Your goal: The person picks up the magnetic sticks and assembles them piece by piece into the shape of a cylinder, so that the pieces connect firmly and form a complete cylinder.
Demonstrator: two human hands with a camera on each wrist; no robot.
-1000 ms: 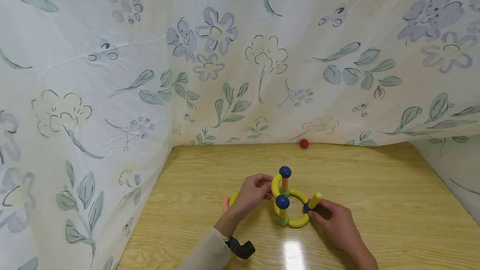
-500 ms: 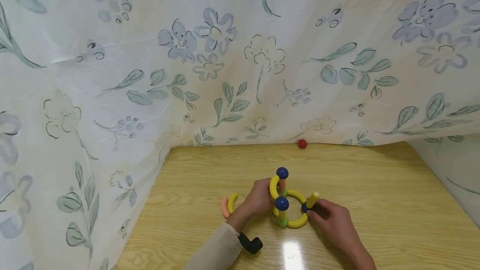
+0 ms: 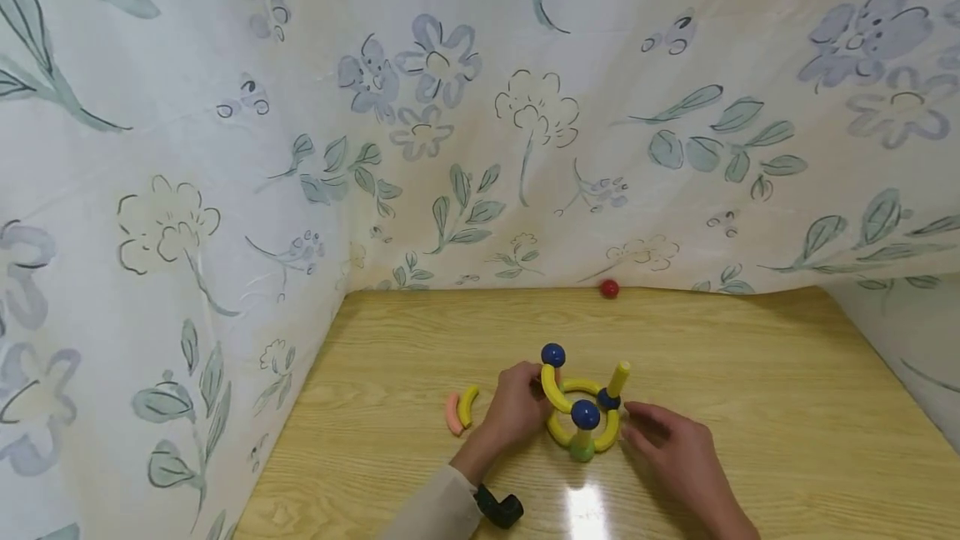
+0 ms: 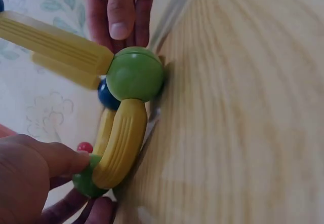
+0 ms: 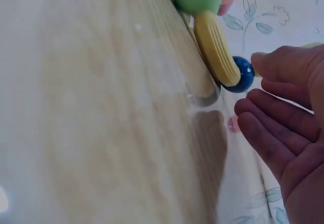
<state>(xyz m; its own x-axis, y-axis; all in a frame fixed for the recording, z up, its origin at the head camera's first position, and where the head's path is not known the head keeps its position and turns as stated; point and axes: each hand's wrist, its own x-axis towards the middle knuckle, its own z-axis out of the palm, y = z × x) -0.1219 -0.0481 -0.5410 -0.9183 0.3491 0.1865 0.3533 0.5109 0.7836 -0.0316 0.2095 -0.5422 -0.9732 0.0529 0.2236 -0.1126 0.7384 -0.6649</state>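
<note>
A magnetic stick-and-ball build stands on the wooden table (image 3: 750,373), its base a ring of curved yellow sticks (image 3: 580,385). My left hand (image 3: 517,407) holds its left side, thumb and fingers pinching a green ball (image 4: 88,183) low in the ring. Another green ball (image 3: 582,449) sits at the ring's front, with an upright on it. Two blue balls (image 3: 585,414) top the uprights, joined by a curved yellow stick (image 3: 554,393). On the right, a straight yellow stick (image 3: 619,379) rises from a blue base ball (image 3: 608,399). My right hand (image 3: 678,452) is beside it, fingers extended, holding nothing.
Left of my left hand lie a loose curved pink stick (image 3: 453,414) and a curved yellow stick (image 3: 467,407). A red ball (image 3: 610,289) rests at the table's far edge, against the floral cloth (image 3: 570,232) that encloses the back and sides.
My left hand has moved in and gripped the build's left side. The build has turned, its front green ball swinging right and its blue base ball away from me. My right hand has let go.
</note>
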